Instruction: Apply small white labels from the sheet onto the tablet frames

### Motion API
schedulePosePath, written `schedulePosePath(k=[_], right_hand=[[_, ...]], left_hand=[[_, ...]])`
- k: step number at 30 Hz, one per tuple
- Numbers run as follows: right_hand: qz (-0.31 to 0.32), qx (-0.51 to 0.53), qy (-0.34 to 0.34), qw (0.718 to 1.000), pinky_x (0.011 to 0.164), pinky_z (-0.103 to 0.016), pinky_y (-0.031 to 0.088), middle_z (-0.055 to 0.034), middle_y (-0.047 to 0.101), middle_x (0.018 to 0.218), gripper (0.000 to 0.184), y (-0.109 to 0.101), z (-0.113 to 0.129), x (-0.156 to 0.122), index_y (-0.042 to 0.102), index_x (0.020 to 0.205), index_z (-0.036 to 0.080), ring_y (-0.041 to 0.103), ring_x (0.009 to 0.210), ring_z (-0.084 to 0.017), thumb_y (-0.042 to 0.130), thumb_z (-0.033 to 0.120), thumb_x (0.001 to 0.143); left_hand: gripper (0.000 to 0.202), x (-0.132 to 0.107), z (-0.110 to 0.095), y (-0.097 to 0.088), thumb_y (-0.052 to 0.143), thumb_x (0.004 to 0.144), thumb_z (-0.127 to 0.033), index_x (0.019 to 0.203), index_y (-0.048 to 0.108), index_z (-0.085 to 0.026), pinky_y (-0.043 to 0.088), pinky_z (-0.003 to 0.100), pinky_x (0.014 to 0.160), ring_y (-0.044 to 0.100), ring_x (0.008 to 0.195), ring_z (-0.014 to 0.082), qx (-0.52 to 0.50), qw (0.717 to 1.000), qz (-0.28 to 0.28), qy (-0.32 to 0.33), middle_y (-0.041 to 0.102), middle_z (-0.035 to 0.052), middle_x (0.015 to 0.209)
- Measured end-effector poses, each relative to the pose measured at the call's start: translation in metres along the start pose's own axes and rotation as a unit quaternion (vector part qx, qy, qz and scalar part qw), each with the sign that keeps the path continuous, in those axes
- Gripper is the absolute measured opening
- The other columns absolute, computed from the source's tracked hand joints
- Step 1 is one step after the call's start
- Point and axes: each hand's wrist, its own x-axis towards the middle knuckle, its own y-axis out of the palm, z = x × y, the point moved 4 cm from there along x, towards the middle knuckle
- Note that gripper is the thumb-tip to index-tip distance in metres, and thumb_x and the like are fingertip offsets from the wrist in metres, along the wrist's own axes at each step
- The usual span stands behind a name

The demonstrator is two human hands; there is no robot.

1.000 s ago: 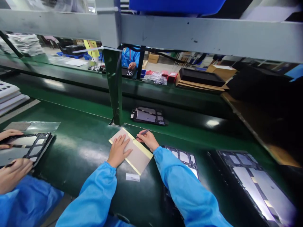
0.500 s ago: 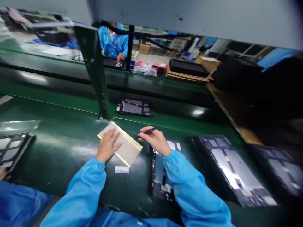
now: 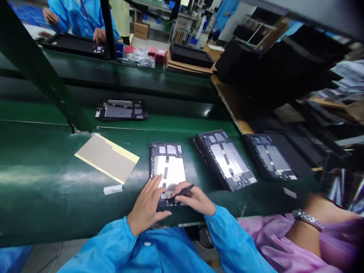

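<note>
In front of me an opened tablet (image 3: 170, 167), its inner metal plates and black frame showing, lies on the green bench. My left hand (image 3: 149, 203) rests over its lower left edge with fingers spread, thumb apart. My right hand (image 3: 193, 197) pinches a slim black pen-like tool (image 3: 186, 189), whose lower tip is at the tablet's lower end; I cannot make out whether it grips anything there. Left of the tablet lies a beige sheet with yellow edges (image 3: 106, 157). A small white label strip (image 3: 113, 189) sits just below that sheet.
Stacked open tablets (image 3: 227, 159) stand to the right, with another tablet (image 3: 270, 157) beyond. One more tablet (image 3: 122, 110) lies behind, near a slanted green post (image 3: 57, 87). At the right, a person's watch-wearing arm (image 3: 305, 235) reaches in. Another person (image 3: 82, 19) works across the bench.
My left hand has left the beige sheet and now lies on the tablet. My right hand has brought the black tool from the sheet to the tablet's lower end. My view has swung right.
</note>
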Motion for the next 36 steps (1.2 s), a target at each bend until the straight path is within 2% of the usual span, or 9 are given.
schedulePosePath(k=[4,12,18,22,26,28,30,33,36], right_hand=[[0.012,-0.055,-0.034,0.998,0.081,-0.034,0.056,-0.0071,0.072,0.089,0.023,-0.001,0.001,-0.005,0.068,0.092,0.019,0.07,0.085,-0.02,0.07,0.041,0.09],[0.022,-0.063,-0.105,0.992,0.084,-0.034,0.056,-0.0071,0.074,0.089,0.019,0.001,-0.003,-0.004,0.066,0.095,0.018,0.071,0.085,-0.019,0.071,0.036,0.092],[0.029,-0.074,-0.138,0.987,0.089,-0.035,0.055,-0.0054,0.072,0.089,0.011,0.001,-0.004,-0.005,0.066,0.096,0.019,0.07,0.085,-0.018,0.071,0.029,0.093],[0.035,-0.119,-0.165,0.978,0.082,-0.032,0.056,-0.0065,0.07,0.09,0.007,0.005,0.006,-0.007,0.067,0.097,0.019,0.068,0.084,-0.018,0.067,0.025,0.095],[0.068,-0.203,-0.212,0.954,0.077,-0.029,0.056,-0.009,0.069,0.092,0.007,0.016,0.027,-0.013,0.065,0.102,0.017,0.067,0.086,-0.018,0.06,0.02,0.099],[0.086,-0.252,-0.225,0.937,0.076,-0.03,0.056,-0.0098,0.068,0.092,0.009,0.022,0.034,-0.015,0.065,0.103,0.017,0.067,0.086,-0.018,0.057,0.02,0.1],[0.086,-0.27,-0.223,0.932,0.074,-0.03,0.057,-0.0096,0.068,0.092,0.009,0.023,0.037,-0.018,0.066,0.102,0.017,0.067,0.085,-0.018,0.058,0.021,0.1],[0.015,-0.199,-0.216,0.956,0.076,-0.03,0.058,-0.0075,0.07,0.091,0.007,0.009,0.036,-0.02,0.066,0.102,0.02,0.069,0.085,-0.018,0.065,0.024,0.097],[-0.091,-0.116,-0.199,0.969,0.077,-0.031,0.059,-0.0056,0.072,0.089,0.006,-0.011,0.035,-0.02,0.067,0.098,0.022,0.07,0.084,-0.018,0.07,0.024,0.093]], left_hand=[[0.058,0.002,0.005,0.0,0.076,0.083,-0.033,0.13,0.045,-0.02,0.031,0.057,0.121,0.026,0.151,0.0336,0.011,1.0,-0.013,0.01,0.03,0.0198,0.162],[0.061,0.001,0.004,-0.002,0.078,0.081,-0.032,0.13,0.043,-0.02,0.037,0.06,0.116,0.031,0.149,0.0355,0.026,0.999,-0.038,0.025,0.032,0.0217,0.16],[0.058,0.001,0.003,-0.002,0.077,0.082,-0.032,0.128,0.044,-0.017,0.039,0.059,0.116,0.03,0.15,0.0348,0.037,0.998,-0.038,0.033,0.033,0.0237,0.159],[0.058,0.001,0.003,-0.002,0.078,0.081,-0.031,0.126,0.045,-0.017,0.039,0.059,0.116,0.03,0.15,0.0346,0.039,0.998,-0.039,0.033,0.033,0.0239,0.159],[0.053,0.002,0.001,-0.004,0.077,0.082,-0.028,0.124,0.047,-0.016,0.04,0.059,0.115,0.031,0.149,0.035,0.041,0.997,-0.051,0.043,0.033,0.0243,0.158],[0.042,0.001,-0.001,-0.008,0.073,0.086,-0.027,0.12,0.052,-0.016,0.043,0.057,0.113,0.039,0.145,0.0347,0.047,0.994,-0.072,0.069,0.04,0.023,0.155],[0.025,-0.001,-0.004,-0.012,0.069,0.089,-0.026,0.11,0.058,-0.018,0.05,0.051,0.105,0.054,0.131,0.0313,0.055,0.989,-0.093,0.105,0.056,0.0179,0.141],[0.009,-0.006,-0.005,-0.013,0.066,0.092,-0.024,0.099,0.063,-0.019,0.058,0.038,0.09,0.067,0.105,0.023,0.062,0.983,-0.096,0.144,0.07,0.0091,0.113],[0.016,-0.01,-0.011,-0.011,0.063,0.094,-0.024,0.109,0.066,-0.019,0.059,0.036,0.085,0.068,0.1,0.0216,0.088,0.979,-0.077,0.17,0.071,0.0074,0.11]])
